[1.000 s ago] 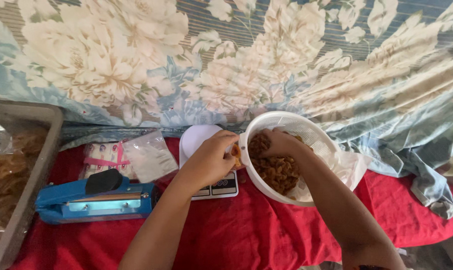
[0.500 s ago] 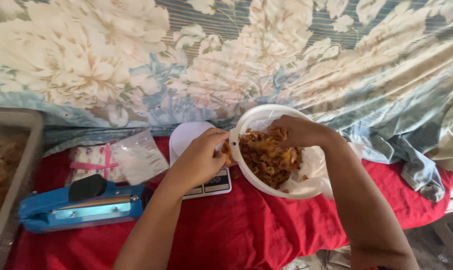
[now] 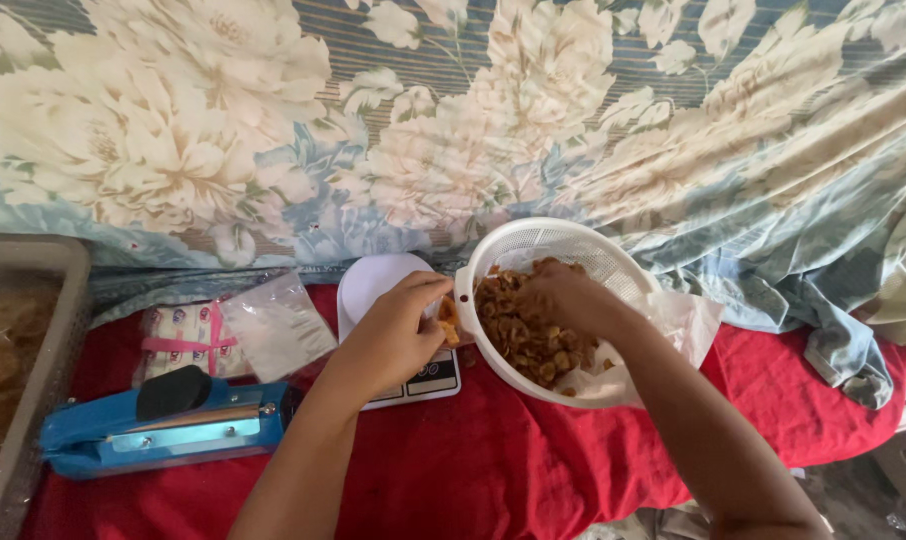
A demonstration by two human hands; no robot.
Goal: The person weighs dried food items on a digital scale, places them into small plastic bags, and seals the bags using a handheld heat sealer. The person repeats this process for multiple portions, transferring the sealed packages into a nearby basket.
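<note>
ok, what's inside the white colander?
The white colander holds brown fried snack pieces over a white liner. The right hand reaches in, covering some pieces. The left hand pinches pieces at its rim.

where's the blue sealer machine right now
In the head view, the blue sealer lies at lower left on the red cloth, just left of the white scale and in front of the packets.

Hands (image 3: 473, 315) at snack-filled white colander (image 3: 613, 265)
</note>
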